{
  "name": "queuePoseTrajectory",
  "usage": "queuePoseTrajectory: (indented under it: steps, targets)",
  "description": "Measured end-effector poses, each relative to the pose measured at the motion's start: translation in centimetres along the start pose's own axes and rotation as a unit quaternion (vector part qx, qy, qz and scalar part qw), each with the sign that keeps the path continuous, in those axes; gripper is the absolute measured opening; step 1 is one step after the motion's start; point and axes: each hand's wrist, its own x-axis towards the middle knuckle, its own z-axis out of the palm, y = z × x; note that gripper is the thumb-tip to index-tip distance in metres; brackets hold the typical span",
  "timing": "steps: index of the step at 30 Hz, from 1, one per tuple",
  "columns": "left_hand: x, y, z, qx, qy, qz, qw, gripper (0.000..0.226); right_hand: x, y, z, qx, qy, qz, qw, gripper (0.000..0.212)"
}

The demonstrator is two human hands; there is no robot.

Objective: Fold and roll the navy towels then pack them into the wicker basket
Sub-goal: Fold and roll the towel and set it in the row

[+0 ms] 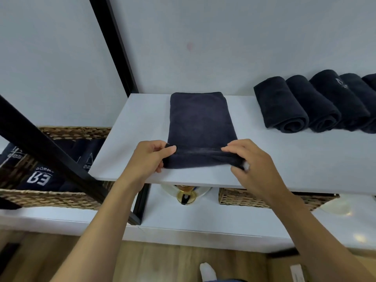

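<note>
a white table (264,159) in a black frame (114,37) meets a pale wall, a folded navy towel (200,119) flat at its middle and rolled towels (305,106) further right. the left hand (146,157) and right hand (252,159) grip its turned-up near edge with curled fingers. the wicker basket (50,197), lower left, holds packed towels (40,180) with white lettering, partly a mirrored "r" and "e".

Folded towel (200,123) – navy terry cloth, matt, short fuzzy nap; rolled towels (284,104) same cloth. Shelf (284,159) white, smooth, matt. Frame (116,43) black, smooth, looks like metal. Wicker basket (50,198) – rough woven fibre, tan. Floor (173,263) wood-grain, slight sheen.
</note>
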Motion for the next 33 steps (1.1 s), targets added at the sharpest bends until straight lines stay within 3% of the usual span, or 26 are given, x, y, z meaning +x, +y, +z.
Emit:
queuePoseTrajectory:
  steps: [6,8,17,19,22,25,30,33]
  targets:
    - [-0.1,0.0,0.3,0.002,0.009,0.004,1.0,0.026,0.6,0.8,-1.9,0.163,-0.056,0.059,0.983,0.023]
    - [-0.1,-0.1,0.4,-0.006,0.013,0.004,1.0,0.03,0.8,1.2,-1.6,0.175,-0.034,0.091,0.98,0.02]
    - [0.0,-0.3,0.7,-0.006,0.046,0.019,0.999,0.027,1.4,0.9,0.1,0.095,0.045,0.146,0.984,0.012]
    - [0.1,-0.4,0.8,-0.001,0.05,0.018,0.999,0.026,1.0,0.5,0.4,0.08,0.096,0.122,0.985,0.011]
    - [0.1,-0.2,0.8,-0.006,0.049,0.013,0.999,0.019,-0.3,0.4,0.7,-0.058,0.18,-0.048,0.981,0.015]
    - [0.3,0.1,0.6,-0.011,0.046,0.002,0.999,0.006,-1.1,0.5,1.2,-0.171,0.087,-0.177,0.965,0.018]
    - [0.4,0.5,0.7,0.023,0.069,-0.012,0.997,0.017,0.3,0.0,1.1,-0.229,0.019,-0.155,0.961,0.032]
    - [0.1,-0.1,1.2,0.15,0.128,0.086,0.977,0.02,1.6,-0.3,0.7,-0.259,-0.019,-0.142,0.955,0.037]
